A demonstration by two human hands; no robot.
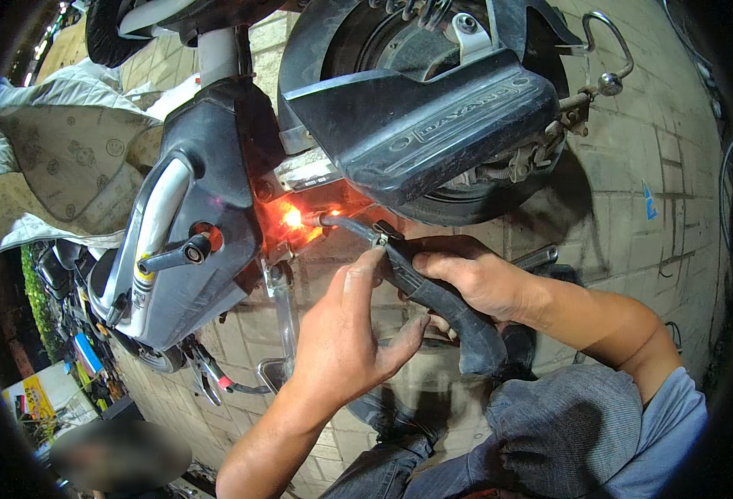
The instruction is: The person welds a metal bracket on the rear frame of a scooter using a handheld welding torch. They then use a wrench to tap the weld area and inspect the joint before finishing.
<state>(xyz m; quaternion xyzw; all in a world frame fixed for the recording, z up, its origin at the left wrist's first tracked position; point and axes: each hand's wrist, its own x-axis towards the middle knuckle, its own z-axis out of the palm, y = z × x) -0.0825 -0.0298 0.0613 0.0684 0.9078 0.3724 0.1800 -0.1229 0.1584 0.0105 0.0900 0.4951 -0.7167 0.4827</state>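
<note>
My right hand [475, 270] is wrapped around the black handle of a welding torch [437, 299]. The torch's bent metal neck points left, and its tip sits by a bright orange glow [292, 217] at the scooter's metal frame [304, 170]. My left hand [341, 320] is beside the torch, fingers stretched out and thumb apart. One of its fingertips touches the torch where neck and handle meet. The exact spot under the tip is lost in the glare.
The scooter's grey body panel [204, 216] is left of the glow; a black plastic cover [445, 125] lies across the rear wheel [366, 50] above. A quilted cover [59, 158] hangs at far left. A kickstand [283, 312] stands over the paving. Grey cloth [562, 424] is at lower right.
</note>
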